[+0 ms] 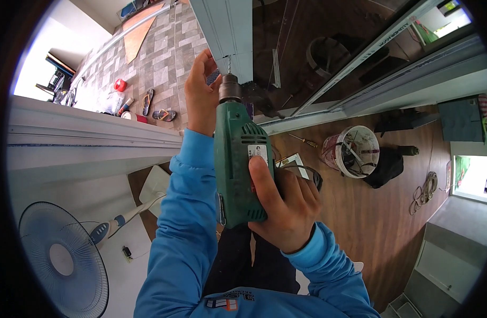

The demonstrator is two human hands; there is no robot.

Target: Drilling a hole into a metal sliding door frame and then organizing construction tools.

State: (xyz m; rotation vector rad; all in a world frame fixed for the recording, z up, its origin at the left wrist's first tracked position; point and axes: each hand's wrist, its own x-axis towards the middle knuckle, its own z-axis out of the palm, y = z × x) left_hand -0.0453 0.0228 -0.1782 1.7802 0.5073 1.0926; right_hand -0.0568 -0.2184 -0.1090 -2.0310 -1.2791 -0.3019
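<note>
In the head view, your right hand (288, 204) was wrapped around the green power drill (238, 164), which lay in front of you, its drill bit (229, 64) pointing away at the white frame profile (226, 32). Your left hand (202, 100) was beside the drill chuck (230, 89), fingers at the profile's left edge; how firmly it gripped, you could not tell.

On the right stood a bucket (333, 152) filled with tools, a screwdriver (304, 140) near it and a coil of cable (424, 192) farther off. A pedestal fan (62, 259) stood at your lower left. Beyond the white sill (95, 127), flip-flops (148, 102) lay on the tiled floor (172, 47).

Dark glass (302, 32) bordered the profile's right side, limiting sideways room there; the wood-look floor (355, 228) stretched between you and the bucket.

Whether the bit's tip touched the profile was hard to tell. Your right palm hid part of the drill's handle, and the dark rim cut off the fan's left edge.
</note>
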